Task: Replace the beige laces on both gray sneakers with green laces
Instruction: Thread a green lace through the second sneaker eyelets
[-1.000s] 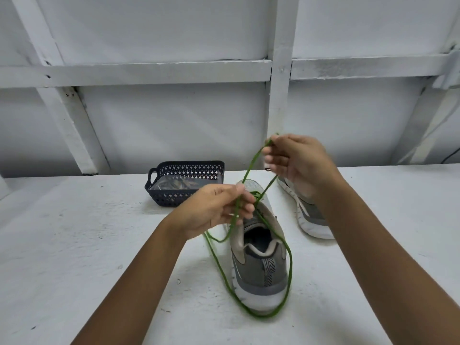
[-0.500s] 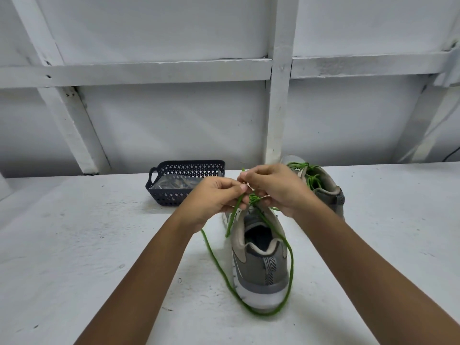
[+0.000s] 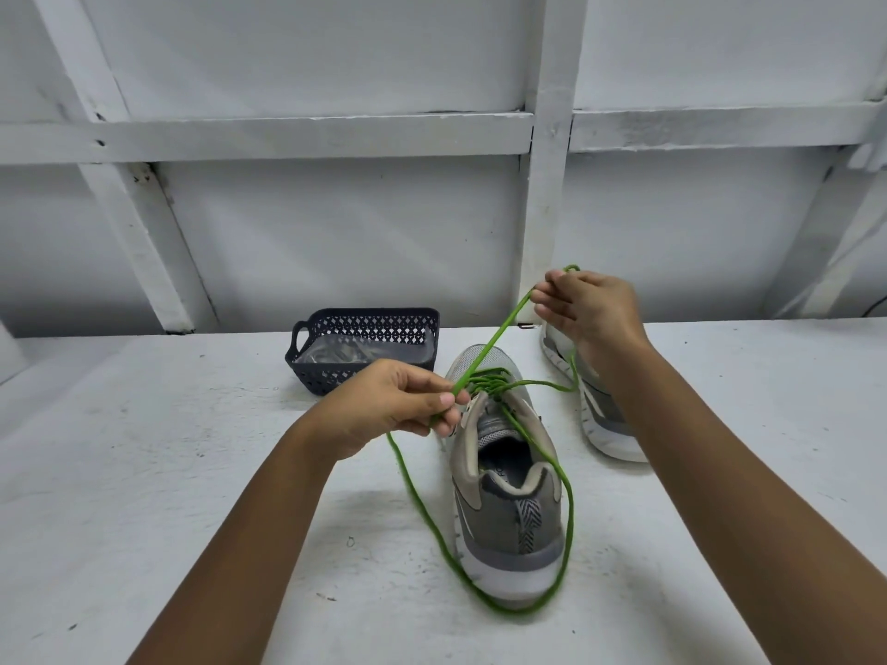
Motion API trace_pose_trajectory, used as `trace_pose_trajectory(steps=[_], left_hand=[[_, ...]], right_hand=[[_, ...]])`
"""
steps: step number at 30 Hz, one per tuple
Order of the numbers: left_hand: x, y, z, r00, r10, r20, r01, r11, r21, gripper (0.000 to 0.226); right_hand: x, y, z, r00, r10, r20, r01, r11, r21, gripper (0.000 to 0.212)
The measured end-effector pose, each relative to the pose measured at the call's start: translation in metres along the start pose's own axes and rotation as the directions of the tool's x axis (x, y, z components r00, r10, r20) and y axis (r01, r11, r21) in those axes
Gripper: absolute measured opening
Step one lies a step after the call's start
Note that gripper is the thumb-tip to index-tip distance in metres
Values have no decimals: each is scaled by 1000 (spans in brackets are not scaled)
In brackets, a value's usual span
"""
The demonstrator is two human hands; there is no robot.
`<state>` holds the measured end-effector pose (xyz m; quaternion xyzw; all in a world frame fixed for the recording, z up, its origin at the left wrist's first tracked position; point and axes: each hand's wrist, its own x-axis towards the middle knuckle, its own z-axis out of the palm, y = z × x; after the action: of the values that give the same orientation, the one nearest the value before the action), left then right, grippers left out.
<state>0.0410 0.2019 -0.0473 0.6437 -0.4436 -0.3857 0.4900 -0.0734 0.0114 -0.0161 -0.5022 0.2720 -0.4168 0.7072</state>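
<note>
1. The gray sneaker (image 3: 504, 477) sits heel nearest; its green lace (image 3: 494, 339) runs taut and slantwise, near-left to far-right.
2. The left hand (image 3: 398, 405) pinches it low beside the tongue; the right hand (image 3: 588, 309) pinches it higher, farther.

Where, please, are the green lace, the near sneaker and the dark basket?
green lace (image 3: 495, 338), head view, taut slanted stretch.
near sneaker (image 3: 494, 532), head view, gray heel.
dark basket (image 3: 374, 324), head view, latticed far wall.

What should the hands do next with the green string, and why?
Probably the right hand should pull the green lace upward, while the left hand steadies it at the near sneaker: a long slack loop lies on the table round its heel.
</note>
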Motion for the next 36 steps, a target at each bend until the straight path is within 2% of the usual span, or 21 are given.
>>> trace_pose_trajectory(steps=[2,4,5,6,8,9,10,13,16,17,19,24,26,28,31,36], left_hand=[[-1,-1,-3,999,-9,34,11,999,-53,17],[-1,-2,-5,999,-22,47,28,991,-131,20],[-1,-2,-5,998,-28,48,36,985,-171,21],[0,-2,-5,998,-34,47,43,978,-204,22],[1,-2,-5,999,-44,31,50,968,-246,22],[2,-2,-4,999,-51,11,52,965,-258,21],[3,-2,-4,998,-57,-17,50,961,-271,20],[8,-4,0,987,-71,-143,19,942,-336,14],[15,-7,7,965,-72,-252,-17,942,-336,9],[17,-9,9,956,-67,-286,-23,954,-299,8],[20,-13,13,937,-55,-344,-34,968,-248,7],[26,-18,22,903,-24,-429,-95,963,-253,12],[28,-20,24,888,-3,-460,-105,973,-208,15],[30,-23,27,876,29,-481,-110,984,-142,17],[34,-28,31,866,73,-494,-130,988,-82,18],[39,-34,37,835,120,-536,-154,988,-18,19]], right_hand=[[1,6,0,999,8,31,-6,999,-52,19],[0,12,-1,994,62,89,-34,956,-293,15],[-2,15,-2,989,86,120,-19,878,-478,16],[-4,18,-3,984,87,153,37,749,-661,20],[-15,22,-4,965,25,260,228,406,-885,29],[-24,23,-2,947,-15,320,313,259,-914,35],[-32,25,0,928,-41,370,371,169,-913,39],[-47,36,5,902,9,431,429,84,-899,43],[-50,45,7,905,76,419,419,16,-908,47],[-49,47,7,908,80,411,410,28,-911,47],[-47,49,7,915,83,394,383,124,-915,41],[-49,50,1,926,138,352,249,478,-842,23],[-51,52,-1,932,160,325,156,633,-759,16],[-52,55,-3,935,183,303,75,735,-674,17],[-51,58,-6,932,207,296,22,785,-619,20],[-50,60,-7,931,212,296,5,807,-591,21]])
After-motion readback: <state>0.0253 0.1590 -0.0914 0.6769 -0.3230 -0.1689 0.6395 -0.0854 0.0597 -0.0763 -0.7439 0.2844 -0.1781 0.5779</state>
